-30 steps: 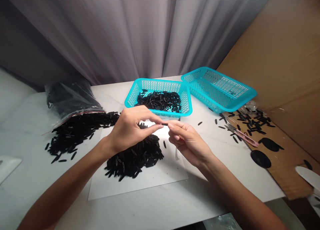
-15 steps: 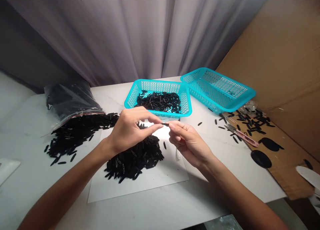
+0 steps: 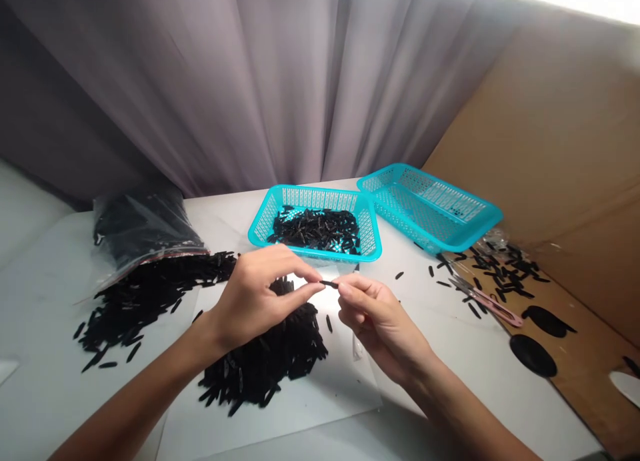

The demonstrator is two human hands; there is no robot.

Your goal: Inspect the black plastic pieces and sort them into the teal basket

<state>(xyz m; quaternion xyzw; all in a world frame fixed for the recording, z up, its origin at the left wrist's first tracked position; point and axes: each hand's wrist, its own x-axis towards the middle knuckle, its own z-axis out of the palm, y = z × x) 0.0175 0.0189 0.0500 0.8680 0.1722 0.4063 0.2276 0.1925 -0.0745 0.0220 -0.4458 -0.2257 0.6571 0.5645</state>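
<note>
We see one small black piece (image 3: 329,283) held up in the air between our two hands. Our left hand (image 3: 255,301) pinches one end with its finger and thumb. Our right hand (image 3: 383,327) pinches the other end, so the fingertips nearly meet. Right under the hands is a heap of black pieces (image 3: 265,371) on a white sheet (image 3: 345,401). Just past them sits a blue-green plastic basket (image 3: 320,194) with more black pieces inside.
</note>
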